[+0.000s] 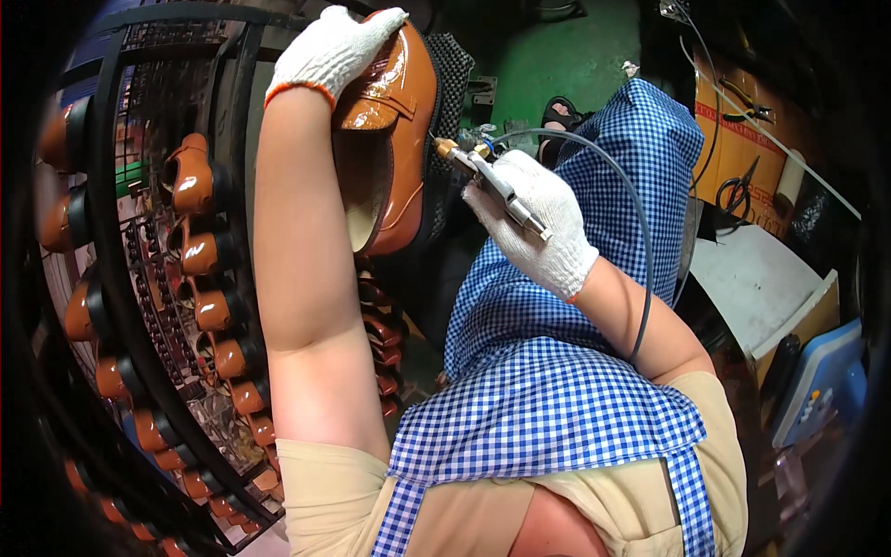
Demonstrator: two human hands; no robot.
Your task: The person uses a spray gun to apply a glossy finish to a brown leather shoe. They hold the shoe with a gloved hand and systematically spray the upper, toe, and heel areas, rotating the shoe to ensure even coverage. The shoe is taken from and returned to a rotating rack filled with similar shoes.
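Observation:
My left hand (pixel 332 46), in a white knit glove, grips the top of a glossy tan leather shoe (pixel 394 130) held upright in front of me, its opening facing me. In a matching glove, my right hand (pixel 538 223) holds a slim metal airbrush tool (pixel 492 181) with a brass tip. The tip points at the right side of the shoe and nearly touches it. A grey hose (pixel 640 269) loops from the tool over my right forearm. A blue checked apron (pixel 557 371) covers my lap.
A black wire rack (pixel 130 278) curves along my left, holding several tan shoes (pixel 195 181) in rows. On the right stand a cardboard box (pixel 742 148) with scissors and pliers, a white board (pixel 752 278) and a blue device (pixel 821 381). Green floor (pixel 557 56) and a sandalled foot (pixel 560 113) lie ahead.

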